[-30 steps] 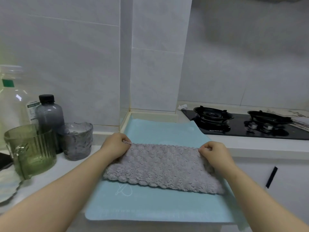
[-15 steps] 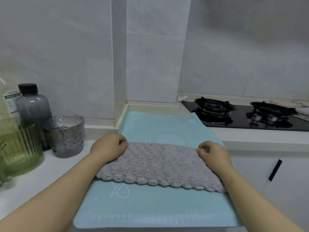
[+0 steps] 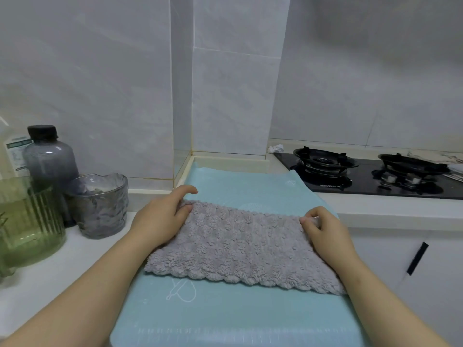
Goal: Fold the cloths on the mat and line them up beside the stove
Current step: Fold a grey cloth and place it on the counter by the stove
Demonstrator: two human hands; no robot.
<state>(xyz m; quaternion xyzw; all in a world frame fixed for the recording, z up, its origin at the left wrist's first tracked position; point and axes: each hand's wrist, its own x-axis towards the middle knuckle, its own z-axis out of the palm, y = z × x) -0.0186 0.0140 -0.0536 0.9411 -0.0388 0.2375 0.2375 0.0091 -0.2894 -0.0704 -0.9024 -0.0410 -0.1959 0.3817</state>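
**Head view**

- Cloth (image 3: 240, 246), grey, fluffy, scalloped edge: 1. It lies across the middle of the mat as a long band, slightly skewed, and looks already doubled. It sits there because the mat is the folding surface. It is well short of the stove.
- Mat (image 3: 238, 319), pale blue, printed with outlines and a ruler strip: 1. It is spread flat on the tabletop (image 3: 50, 284), with its far right corner just beside the stove.
- Hands: 2, set apart, one at each far corner of the cloth so the edge stays taut and square for the next fold.
  - Left hand (image 3: 160, 216) covers the far left corner with bent fingers, the forefinger reaching onto the mat. The thumb is hidden, so pinch or press cannot be told.
  - Right hand (image 3: 323, 229) is curled, pinching the far right corner, with a tuft of pile showing at the fingertips.
- Stove (image 3: 328, 187), black glass top: 1, with 2 burners. It stands to the right behind the mat. No folded cloth is seen lined up beside it, so the task looks to be at an early stage.
- Bottle (image 3: 48, 159), smoky, black cap: 1.
- Tumbler (image 3: 100, 204), grey textured glass: 1.
- Jug (image 3: 27, 221), green ribbed glass: 1. These three vessels are grouped at the left, clear of the working area.
- Cabinet handle (image 3: 417, 257), black: 1, below the tabletop edge.
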